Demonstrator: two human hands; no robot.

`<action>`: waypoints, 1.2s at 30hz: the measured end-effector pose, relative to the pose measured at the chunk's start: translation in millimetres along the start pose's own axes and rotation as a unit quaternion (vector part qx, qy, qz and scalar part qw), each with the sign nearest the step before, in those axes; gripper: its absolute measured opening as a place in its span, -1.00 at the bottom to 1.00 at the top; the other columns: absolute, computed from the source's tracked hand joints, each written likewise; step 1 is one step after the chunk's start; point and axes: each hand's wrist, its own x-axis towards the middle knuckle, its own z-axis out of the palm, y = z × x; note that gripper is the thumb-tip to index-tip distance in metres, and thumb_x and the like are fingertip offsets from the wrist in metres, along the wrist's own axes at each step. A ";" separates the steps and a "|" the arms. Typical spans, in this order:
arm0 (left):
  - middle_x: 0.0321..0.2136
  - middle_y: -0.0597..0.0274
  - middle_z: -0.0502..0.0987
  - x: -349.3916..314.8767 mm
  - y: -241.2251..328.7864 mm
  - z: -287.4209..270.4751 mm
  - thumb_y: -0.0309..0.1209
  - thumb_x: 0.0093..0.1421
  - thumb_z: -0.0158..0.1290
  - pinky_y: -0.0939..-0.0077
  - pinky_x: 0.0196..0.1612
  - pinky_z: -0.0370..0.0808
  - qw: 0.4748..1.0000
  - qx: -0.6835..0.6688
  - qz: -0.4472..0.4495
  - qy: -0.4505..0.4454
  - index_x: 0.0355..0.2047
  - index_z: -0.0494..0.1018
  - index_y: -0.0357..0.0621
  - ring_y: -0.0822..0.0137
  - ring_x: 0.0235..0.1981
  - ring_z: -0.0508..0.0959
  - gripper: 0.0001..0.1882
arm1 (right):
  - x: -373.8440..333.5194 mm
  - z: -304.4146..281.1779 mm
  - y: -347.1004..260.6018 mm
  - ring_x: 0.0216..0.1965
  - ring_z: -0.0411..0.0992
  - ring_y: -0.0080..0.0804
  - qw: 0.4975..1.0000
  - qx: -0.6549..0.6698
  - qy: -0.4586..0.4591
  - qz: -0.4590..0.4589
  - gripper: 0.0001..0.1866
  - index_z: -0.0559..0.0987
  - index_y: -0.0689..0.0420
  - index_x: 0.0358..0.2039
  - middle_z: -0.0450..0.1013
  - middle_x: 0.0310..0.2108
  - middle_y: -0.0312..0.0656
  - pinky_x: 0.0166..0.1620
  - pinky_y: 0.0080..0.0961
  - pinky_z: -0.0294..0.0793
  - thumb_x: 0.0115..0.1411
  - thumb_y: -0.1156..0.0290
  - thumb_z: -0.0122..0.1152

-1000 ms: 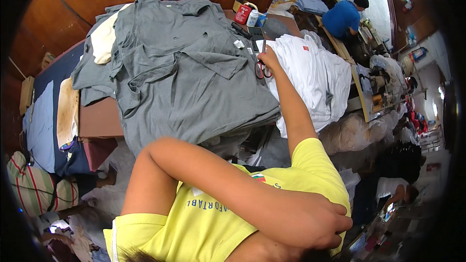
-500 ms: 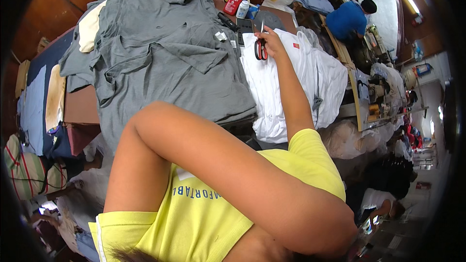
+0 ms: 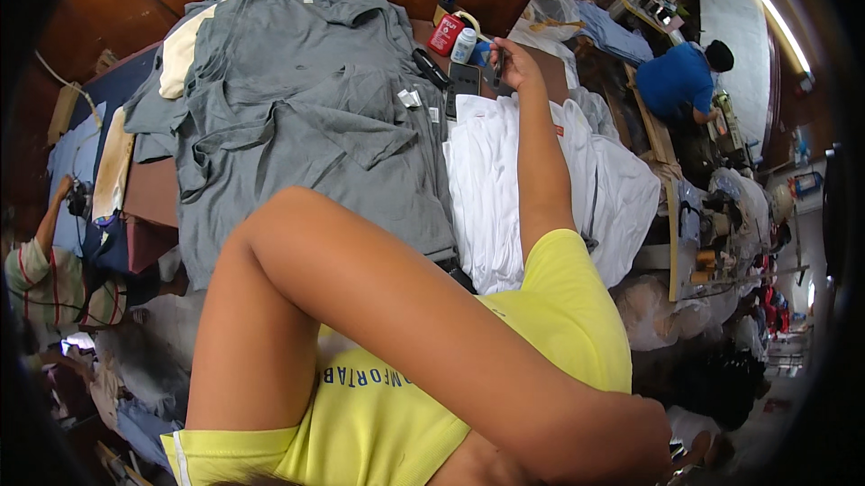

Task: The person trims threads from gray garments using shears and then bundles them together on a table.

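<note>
Fingers of the right hand [image 3: 510, 61] close around a small dark tool [image 3: 498, 67] far across the white shirts [image 3: 505, 180]. Left hand [image 3: 662, 436] lies near, its grip hidden.

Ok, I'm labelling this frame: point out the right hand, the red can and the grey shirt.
right hand [image 3: 509, 58], head view, on the knuckles.
red can [image 3: 444, 36], head view, mid-body.
grey shirt [image 3: 306, 117], head view, on its spread front.

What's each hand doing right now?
Left hand: folded across to the right shoulder, grip cannot be told.
Right hand: closed on a small dark tool.
</note>
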 end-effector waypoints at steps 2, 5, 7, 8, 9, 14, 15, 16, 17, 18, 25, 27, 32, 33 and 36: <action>-0.46 0.14 0.35 1.6 -6.2 -5.8 -0.36 -0.06 -0.01 0.42 -0.43 0.44 1.000 0.008 -0.017 0.009 -0.51 0.42 -0.21 0.23 -0.38 0.43 -0.84 | 11.5 13.8 3.5 -0.54 0.40 -0.45 0.995 -0.072 -0.053 -0.041 -0.79 0.48 0.29 -0.33 0.44 -0.54 -0.20 -0.43 -0.57 0.42 -0.05 0.59 0.22; -0.46 0.14 0.35 -1.7 -8.7 -15.8 -0.36 -0.06 -0.01 0.43 -0.43 0.44 0.998 0.027 -0.045 0.025 -0.51 0.42 -0.20 0.23 -0.38 0.43 -0.84 | 33.3 38.3 2.5 -0.42 0.46 -0.35 0.958 -0.262 -0.082 -0.086 -0.68 0.50 0.28 -0.22 0.51 -0.42 -0.13 -0.29 -0.54 0.43 -0.08 0.62 0.15; -0.46 0.15 0.35 -6.6 -6.9 -26.1 -0.37 -0.07 0.00 0.43 -0.44 0.44 0.995 0.050 -0.072 0.040 -0.51 0.42 -0.20 0.24 -0.39 0.43 -0.84 | 55.0 47.7 -7.6 -0.34 0.48 -0.29 0.827 -0.532 -0.027 -0.181 -0.61 0.49 0.19 -0.15 0.51 -0.34 -0.09 -0.23 -0.45 0.43 -0.10 0.57 0.15; -0.46 0.15 0.35 -14.1 -4.7 -31.3 -0.37 -0.07 0.00 0.43 -0.44 0.44 0.991 0.068 -0.099 0.052 -0.51 0.42 -0.20 0.24 -0.39 0.43 -0.84 | 65.3 54.3 -12.5 -0.29 0.48 -0.26 0.729 -0.647 0.002 -0.223 -0.57 0.48 0.14 -0.12 0.51 -0.31 -0.07 -0.20 -0.41 0.44 -0.11 0.55 0.14; -0.47 0.15 0.35 -23.8 -3.1 -39.9 -0.37 -0.07 0.00 0.43 -0.44 0.44 0.986 0.085 -0.126 0.067 -0.51 0.42 -0.20 0.24 -0.39 0.43 -0.84 | 73.0 58.2 -20.0 -0.24 0.48 -0.22 0.606 -0.738 0.026 -0.295 -0.57 0.50 0.03 -0.15 0.49 -0.26 -0.07 -0.14 -0.30 0.42 -0.14 0.44 0.18; -0.46 0.17 0.37 -89.5 31.8 -83.1 -0.35 -0.05 0.02 0.44 -0.43 0.44 0.927 0.230 -0.287 0.072 -0.38 0.41 -0.22 0.25 -0.41 0.45 -0.76 | 91.4 110.8 -38.2 -0.12 0.43 -0.22 0.244 -0.916 0.044 -0.314 -0.78 0.59 0.03 -0.31 0.50 -0.19 -0.15 0.10 -0.02 0.12 0.11 0.36 -0.02; -0.44 0.17 0.40 -103.3 41.1 -91.7 -0.34 -0.02 0.04 0.45 -0.41 0.45 0.913 0.264 -0.307 0.057 -0.25 0.40 -0.24 0.25 -0.43 0.47 -0.68 | 96.4 118.1 -41.5 -0.10 0.43 -0.23 0.184 -0.932 0.040 -0.310 -0.77 0.60 0.03 -0.31 0.51 -0.20 -0.17 0.12 -0.02 0.09 0.12 0.37 -0.03; -0.43 0.18 0.43 -115.6 54.5 -98.1 -0.32 0.00 0.06 0.45 -0.39 0.46 0.891 0.301 -0.337 0.042 -0.13 0.39 -0.27 0.24 -0.44 0.50 -0.58 | 102.7 132.5 -38.0 -0.09 0.42 -0.25 0.130 -0.941 0.031 -0.312 -0.76 0.61 0.02 -0.30 0.51 -0.21 -0.18 0.14 -0.03 0.06 0.12 0.37 -0.03; -0.42 0.15 0.46 -121.5 65.4 -100.7 -0.33 0.03 0.04 0.48 -0.38 0.47 0.872 0.322 -0.363 0.056 -0.16 0.42 -0.27 0.26 -0.42 0.51 -0.63 | 108.3 145.1 -33.9 -0.05 0.39 -0.28 0.100 -0.945 0.036 -0.309 -0.74 0.63 -0.01 -0.28 0.53 -0.25 -0.21 0.23 -0.05 -0.12 0.15 0.34 -0.05; -0.41 0.12 0.49 -128.4 74.6 -102.5 -0.33 0.06 0.02 0.50 -0.36 0.48 0.858 0.336 -0.381 0.071 -0.18 0.45 -0.27 0.27 -0.39 0.53 -0.67 | 114.9 145.2 -32.8 -0.06 0.39 -0.28 0.077 -0.950 0.024 -0.302 -0.75 0.63 -0.01 -0.31 0.53 -0.28 -0.21 0.24 -0.06 -0.14 0.14 0.34 -0.05; -0.31 -0.05 0.55 -160.2 152.5 -98.9 -0.42 0.27 -0.14 0.32 -0.15 0.52 0.929 0.070 -0.292 0.216 -0.29 0.50 -0.34 0.15 -0.37 0.59 -0.74 | 147.9 156.3 -7.9 0.04 0.31 -0.28 0.057 -0.902 -0.034 -0.427 -0.78 0.60 0.00 -0.32 0.47 -0.18 -0.32 0.28 -0.13 -0.19 0.09 0.38 -0.03; -0.40 -0.06 0.52 -207.1 166.1 -106.9 -0.55 0.20 -0.15 0.35 -0.21 0.52 0.933 0.027 -0.242 0.266 -0.28 0.46 -0.33 0.07 -0.36 0.56 -0.81 | 114.1 143.3 6.9 0.02 0.30 -0.28 0.106 -0.827 -0.009 -0.551 -0.78 0.54 -0.02 -0.28 0.42 -0.17 -0.32 0.23 -0.14 -0.07 0.05 0.40 0.00; -0.10 0.11 0.38 -363.4 178.0 -36.6 -0.39 0.12 0.09 0.42 0.05 0.26 0.321 0.401 -0.472 0.717 -0.01 0.29 -0.31 0.25 -0.02 0.36 -0.55 | 15.9 141.6 39.9 -0.10 0.34 -0.27 0.397 -0.716 -0.006 -0.574 -0.63 0.48 -0.06 -0.14 0.35 -0.17 -0.26 0.00 -0.28 0.28 -0.05 0.36 0.18; 0.02 0.05 0.31 -418.8 190.2 -11.2 -0.37 0.12 0.10 0.41 0.11 0.21 0.202 0.471 -0.502 0.696 0.06 0.24 -0.30 0.25 0.07 0.31 -0.47 | 1.7 138.2 47.0 -0.13 0.34 -0.17 0.482 -0.674 -0.009 -0.560 -0.60 0.48 -0.02 -0.14 0.36 -0.16 -0.20 -0.06 -0.30 0.34 -0.06 0.33 0.23; 0.07 -0.09 0.22 -519.9 204.4 64.8 -0.16 -0.06 0.27 0.32 0.13 0.18 0.035 0.507 -0.501 0.700 0.11 0.17 -0.29 0.11 0.07 0.27 -0.19 | -44.2 123.4 76.9 -0.03 0.31 -0.22 0.817 -0.491 -0.036 -0.299 -0.39 0.37 0.20 -0.06 0.30 -0.04 -0.01 -0.01 -0.35 0.31 -0.04 0.13 0.32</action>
